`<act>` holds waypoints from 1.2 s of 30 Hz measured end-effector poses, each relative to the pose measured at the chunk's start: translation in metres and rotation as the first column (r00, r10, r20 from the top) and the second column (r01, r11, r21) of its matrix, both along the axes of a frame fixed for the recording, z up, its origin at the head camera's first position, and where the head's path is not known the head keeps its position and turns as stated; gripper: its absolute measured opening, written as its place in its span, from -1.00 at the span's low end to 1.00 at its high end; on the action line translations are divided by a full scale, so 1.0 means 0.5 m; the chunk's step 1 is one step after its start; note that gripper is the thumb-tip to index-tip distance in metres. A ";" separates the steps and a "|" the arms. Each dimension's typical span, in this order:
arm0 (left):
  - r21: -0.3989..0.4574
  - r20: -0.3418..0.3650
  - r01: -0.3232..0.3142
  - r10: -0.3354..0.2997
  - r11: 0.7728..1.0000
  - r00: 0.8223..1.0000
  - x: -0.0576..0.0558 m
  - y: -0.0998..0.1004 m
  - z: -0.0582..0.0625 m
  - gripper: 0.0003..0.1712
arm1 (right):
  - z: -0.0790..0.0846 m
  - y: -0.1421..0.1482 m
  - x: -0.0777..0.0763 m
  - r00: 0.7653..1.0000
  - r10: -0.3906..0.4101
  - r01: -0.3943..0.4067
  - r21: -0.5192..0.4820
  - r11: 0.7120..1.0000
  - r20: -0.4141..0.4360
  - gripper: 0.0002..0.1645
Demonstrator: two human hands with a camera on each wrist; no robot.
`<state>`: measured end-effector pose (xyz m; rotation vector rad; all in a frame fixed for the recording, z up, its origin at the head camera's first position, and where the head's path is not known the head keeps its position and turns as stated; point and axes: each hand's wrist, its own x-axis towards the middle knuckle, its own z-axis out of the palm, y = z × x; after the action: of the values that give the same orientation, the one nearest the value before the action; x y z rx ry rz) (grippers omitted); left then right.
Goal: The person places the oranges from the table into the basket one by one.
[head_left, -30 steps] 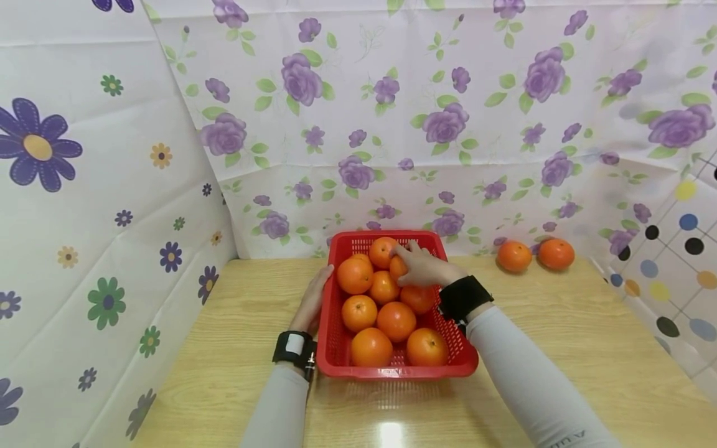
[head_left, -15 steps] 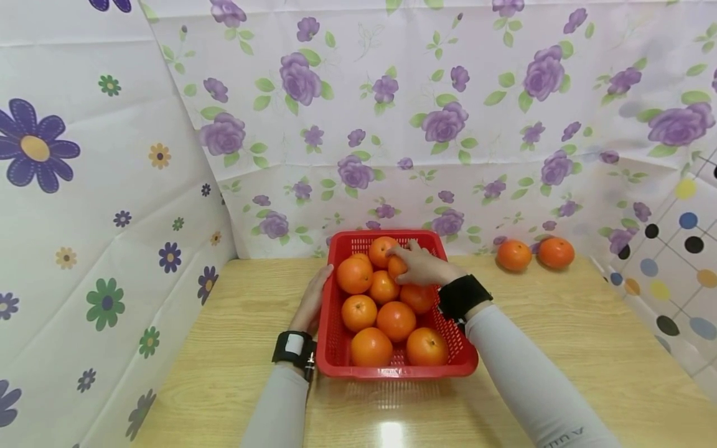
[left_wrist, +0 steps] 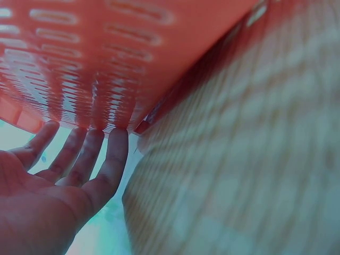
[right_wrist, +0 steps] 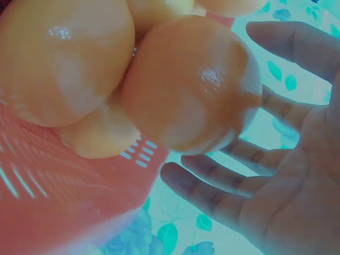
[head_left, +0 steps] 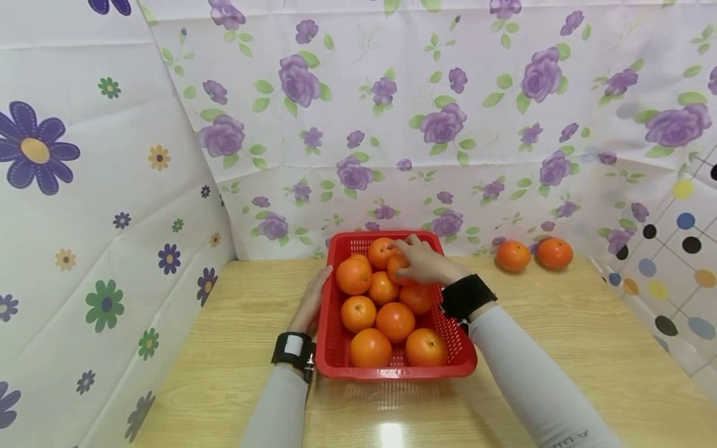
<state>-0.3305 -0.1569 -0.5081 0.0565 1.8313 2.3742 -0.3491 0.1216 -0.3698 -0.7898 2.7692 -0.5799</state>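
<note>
A red perforated basket [head_left: 396, 373] stands on the wooden table, holding several oranges [head_left: 395, 322]. My left hand [head_left: 310, 302] rests against its left side. In the left wrist view, the fingertips of that hand [left_wrist: 50, 196] touch the slotted wall of the basket [left_wrist: 133, 69], nearly straight. Over the basket's back right part, my right hand [head_left: 427, 261] is spread around one orange [head_left: 397, 267]. The right wrist view has this orange [right_wrist: 191, 85] lying against other fruit, with the thumb and fingers of the right hand [right_wrist: 297, 180] loosely extended around it; some fingers are partly hidden behind it.
Two more oranges [head_left: 513, 256] sit on the table [head_left: 538, 323] at the back right, by the wall. Flower-patterned sheets [head_left: 358, 124] cover the walls behind and to the left. A dotted panel [head_left: 672, 267] stands on the right.
My right hand's fingers have spread slightly wider and lifted a little off the orange, which shows more now. The left hand and basket stay in place.
</note>
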 end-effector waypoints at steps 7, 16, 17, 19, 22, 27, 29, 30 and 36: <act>0.011 -0.004 -0.002 0.002 1.000 1.000 0.001 0.001 0.002 -0.29 | 0.010 0.017 -0.001 0.997 -0.030 0.023 -0.094 0.995 -0.074 -0.34; 0.026 -0.003 0.006 -0.006 1.000 1.000 0.001 0.002 0.000 -0.30 | 0.035 0.065 -0.006 0.990 -0.094 0.068 -0.220 0.973 -0.107 -0.38; 0.027 -0.002 0.006 -0.006 1.000 1.000 0.000 0.002 0.000 -0.30 | 0.037 0.072 -0.008 0.988 -0.105 0.076 -0.237 0.968 -0.114 -0.39; 0.025 -0.001 0.003 -0.003 1.000 1.000 0.000 0.002 0.000 -0.30 | 0.042 0.089 -0.009 0.985 -0.123 0.085 -0.280 0.956 -0.124 -0.42; 0.014 -0.008 -0.001 0.001 1.000 1.000 0.000 0.002 0.000 -0.28 | 0.046 0.117 -0.011 0.980 -0.154 0.107 -0.320 0.941 -0.125 -0.43; 0.025 -0.008 -0.015 0.015 1.000 1.000 0.000 0.002 0.001 -0.30 | 0.044 0.154 -0.013 0.969 -0.215 0.163 -0.331 0.929 -0.124 -0.43; 0.031 -0.003 -0.019 0.019 0.999 1.000 0.001 0.001 0.001 -0.31 | 0.041 0.164 -0.014 0.964 -0.238 0.186 -0.337 0.923 -0.119 -0.42; 0.032 -0.002 -0.019 0.019 0.999 1.000 0.001 0.001 0.001 -0.32 | 0.039 0.168 -0.015 0.961 -0.249 0.195 -0.340 0.920 -0.122 -0.42; 0.036 0.000 -0.006 0.006 0.999 1.000 0.000 0.002 -0.001 -0.31 | 0.024 0.194 -0.020 0.944 -0.302 0.236 -0.363 0.901 -0.135 -0.42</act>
<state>-0.3305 -0.1556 -0.5085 0.0555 1.7912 2.4119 -0.3590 0.2184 -0.3578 -0.5432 3.0217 -1.1208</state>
